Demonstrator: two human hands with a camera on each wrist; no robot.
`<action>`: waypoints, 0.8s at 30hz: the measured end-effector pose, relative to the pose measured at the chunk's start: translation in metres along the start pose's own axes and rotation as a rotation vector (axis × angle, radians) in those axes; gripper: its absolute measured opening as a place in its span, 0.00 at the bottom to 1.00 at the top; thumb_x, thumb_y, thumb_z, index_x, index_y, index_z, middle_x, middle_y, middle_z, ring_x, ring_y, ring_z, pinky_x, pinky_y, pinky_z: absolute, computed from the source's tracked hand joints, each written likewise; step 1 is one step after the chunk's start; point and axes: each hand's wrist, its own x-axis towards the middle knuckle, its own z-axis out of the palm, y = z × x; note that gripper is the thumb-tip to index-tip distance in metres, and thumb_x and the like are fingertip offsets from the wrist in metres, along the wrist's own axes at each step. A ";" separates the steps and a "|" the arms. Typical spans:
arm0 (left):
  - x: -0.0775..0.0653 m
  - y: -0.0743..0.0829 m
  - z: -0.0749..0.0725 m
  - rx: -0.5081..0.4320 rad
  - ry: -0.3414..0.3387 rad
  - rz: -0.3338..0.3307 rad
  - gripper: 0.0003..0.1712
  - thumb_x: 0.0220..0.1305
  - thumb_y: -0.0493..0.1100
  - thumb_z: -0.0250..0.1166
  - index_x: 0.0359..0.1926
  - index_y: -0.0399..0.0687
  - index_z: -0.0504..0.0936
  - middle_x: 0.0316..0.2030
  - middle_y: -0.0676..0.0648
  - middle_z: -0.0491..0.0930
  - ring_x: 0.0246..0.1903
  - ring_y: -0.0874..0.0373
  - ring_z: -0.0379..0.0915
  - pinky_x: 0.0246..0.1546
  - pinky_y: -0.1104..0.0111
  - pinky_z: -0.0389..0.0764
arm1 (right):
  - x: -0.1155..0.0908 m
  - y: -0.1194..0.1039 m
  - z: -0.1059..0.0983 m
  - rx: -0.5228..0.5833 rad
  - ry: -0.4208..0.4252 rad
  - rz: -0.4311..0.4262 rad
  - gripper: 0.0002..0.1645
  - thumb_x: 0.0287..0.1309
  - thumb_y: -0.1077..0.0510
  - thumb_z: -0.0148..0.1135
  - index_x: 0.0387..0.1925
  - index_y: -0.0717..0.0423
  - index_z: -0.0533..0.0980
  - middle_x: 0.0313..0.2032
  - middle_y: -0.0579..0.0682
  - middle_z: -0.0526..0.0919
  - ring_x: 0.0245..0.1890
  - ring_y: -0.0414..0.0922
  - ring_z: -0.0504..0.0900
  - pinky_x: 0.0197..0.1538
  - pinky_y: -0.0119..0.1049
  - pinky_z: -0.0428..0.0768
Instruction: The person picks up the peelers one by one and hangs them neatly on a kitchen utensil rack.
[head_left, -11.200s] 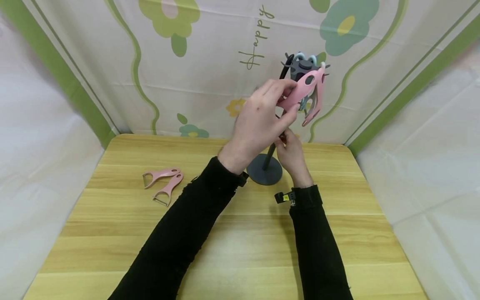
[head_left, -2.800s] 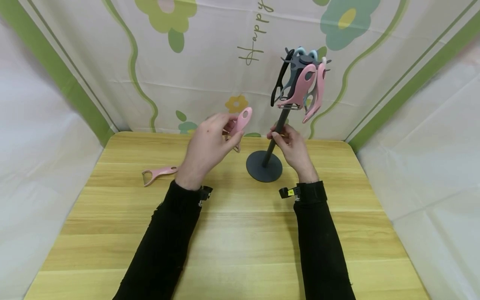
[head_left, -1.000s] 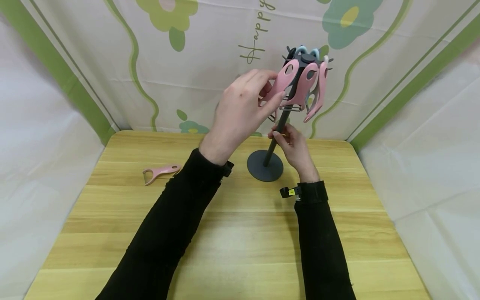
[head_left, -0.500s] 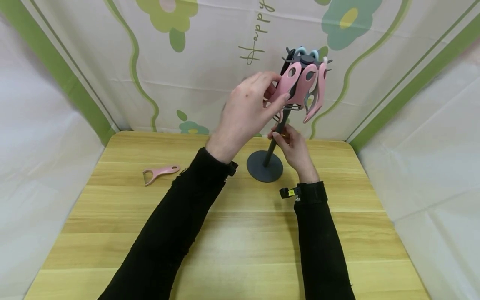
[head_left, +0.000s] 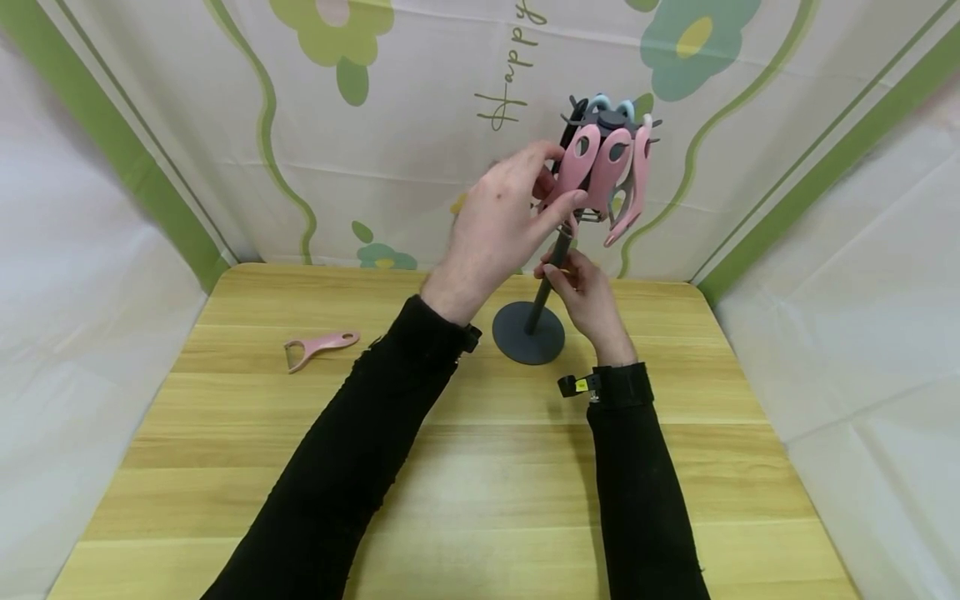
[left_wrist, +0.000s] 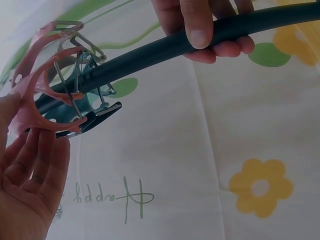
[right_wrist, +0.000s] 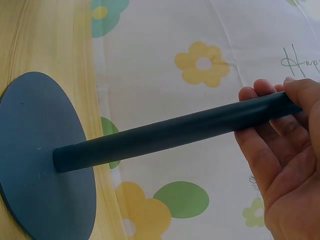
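Observation:
A dark stand with a round base [head_left: 528,342] and an upright pole [right_wrist: 165,134] stands toward the back of the table. Around its hooked head [head_left: 609,122] hang several peelers, pink, light blue and black. My left hand [head_left: 501,221] holds a pink peeler [head_left: 577,162] by its body, thumb in front and fingers behind; its handle hole lies at the hooked head. In the left wrist view that peeler's blade end [left_wrist: 50,105] points toward the pole. My right hand [head_left: 588,304] grips the pole about halfway up. One more pink peeler [head_left: 322,343] lies on the table at the left.
The wooden table [head_left: 480,483] ends at a patterned cloth backdrop [head_left: 420,125] just behind the stand. White cloth sides rise at left and right. Two other pink peelers hang close to the held one, to its right.
Since 2.8 s ago, my left hand has carried a pink peeler up and right to the stand's head. Over the last second it shifted slightly right. My right hand stays on the pole.

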 end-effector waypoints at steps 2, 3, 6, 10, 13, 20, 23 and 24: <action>0.000 0.000 0.001 -0.007 -0.003 0.003 0.29 0.76 0.62 0.60 0.67 0.51 0.75 0.45 0.53 0.85 0.47 0.64 0.80 0.50 0.75 0.81 | 0.000 0.001 0.000 -0.001 0.001 -0.001 0.16 0.80 0.55 0.56 0.60 0.58 0.76 0.52 0.60 0.86 0.58 0.53 0.86 0.71 0.50 0.82; 0.000 -0.001 0.001 -0.009 -0.003 0.004 0.29 0.76 0.62 0.60 0.67 0.51 0.75 0.46 0.53 0.85 0.47 0.64 0.80 0.50 0.75 0.81 | 0.000 0.001 0.001 -0.001 0.001 0.000 0.16 0.80 0.55 0.56 0.60 0.58 0.76 0.52 0.60 0.86 0.58 0.53 0.86 0.71 0.50 0.82; 0.000 -0.001 0.002 -0.013 -0.004 0.007 0.29 0.77 0.62 0.60 0.67 0.51 0.75 0.46 0.53 0.85 0.47 0.63 0.80 0.50 0.75 0.81 | 0.000 0.001 0.000 -0.001 0.001 0.002 0.15 0.80 0.55 0.56 0.59 0.58 0.76 0.52 0.60 0.86 0.58 0.53 0.86 0.71 0.50 0.82; 0.001 -0.001 0.002 -0.017 -0.001 0.011 0.29 0.76 0.62 0.60 0.67 0.51 0.75 0.45 0.53 0.84 0.47 0.64 0.80 0.51 0.75 0.81 | 0.000 0.000 0.000 0.003 0.002 0.004 0.15 0.80 0.55 0.56 0.59 0.58 0.76 0.52 0.61 0.86 0.58 0.54 0.85 0.71 0.48 0.83; 0.000 0.000 0.002 -0.017 -0.003 0.004 0.29 0.76 0.62 0.60 0.67 0.51 0.75 0.45 0.52 0.84 0.48 0.64 0.80 0.51 0.75 0.81 | 0.000 0.000 -0.001 0.009 -0.001 0.004 0.16 0.80 0.55 0.56 0.60 0.60 0.76 0.52 0.61 0.86 0.59 0.57 0.85 0.70 0.47 0.83; -0.009 -0.005 -0.011 0.022 0.008 -0.050 0.33 0.75 0.65 0.60 0.70 0.52 0.74 0.50 0.51 0.83 0.51 0.61 0.80 0.53 0.72 0.83 | -0.001 0.000 -0.001 -0.009 -0.005 0.004 0.17 0.80 0.55 0.56 0.61 0.61 0.76 0.52 0.60 0.87 0.58 0.53 0.86 0.72 0.50 0.82; -0.013 -0.010 -0.018 0.039 0.021 -0.058 0.33 0.75 0.66 0.60 0.70 0.52 0.75 0.50 0.51 0.83 0.51 0.61 0.80 0.54 0.72 0.83 | -0.001 0.000 -0.001 -0.009 -0.005 0.005 0.17 0.80 0.55 0.55 0.61 0.61 0.76 0.52 0.60 0.86 0.58 0.52 0.86 0.73 0.52 0.81; -0.015 -0.011 -0.021 0.043 0.027 -0.060 0.33 0.75 0.66 0.60 0.70 0.52 0.75 0.50 0.51 0.84 0.51 0.60 0.81 0.54 0.71 0.84 | -0.001 0.000 -0.001 -0.008 -0.005 0.006 0.17 0.81 0.55 0.55 0.61 0.61 0.75 0.52 0.60 0.86 0.59 0.52 0.85 0.73 0.53 0.80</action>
